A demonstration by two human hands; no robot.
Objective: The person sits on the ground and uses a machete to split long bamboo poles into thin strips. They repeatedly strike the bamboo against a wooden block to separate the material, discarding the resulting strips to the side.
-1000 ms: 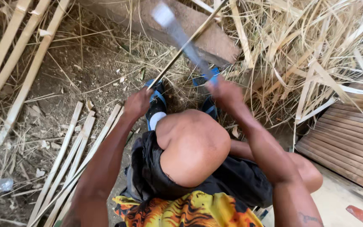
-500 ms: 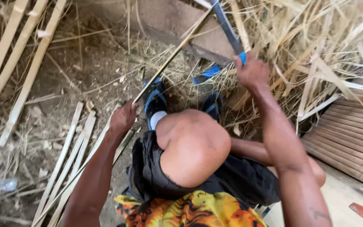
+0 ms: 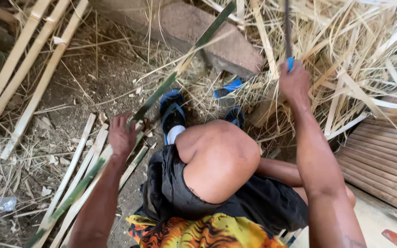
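Left hand [image 3: 122,135] clamped on green bamboo strip [image 3: 171,82], long axis 7-to-1 o'clock. Right hand [image 3: 294,82] fisted round blue-handled blade [image 3: 288,27] (raised), at 3 o'clock of strip, farther off.

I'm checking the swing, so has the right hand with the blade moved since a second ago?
Yes. The right hand has risen from beside the blue sandal toward the straw pile, further right.

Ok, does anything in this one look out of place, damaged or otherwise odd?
Nothing looks wrong. The left hand grips a long green bamboo strip; the right hand holds a blue-handled blade raised. Split slats and dry shavings litter the dirt, scattered but undamaged.
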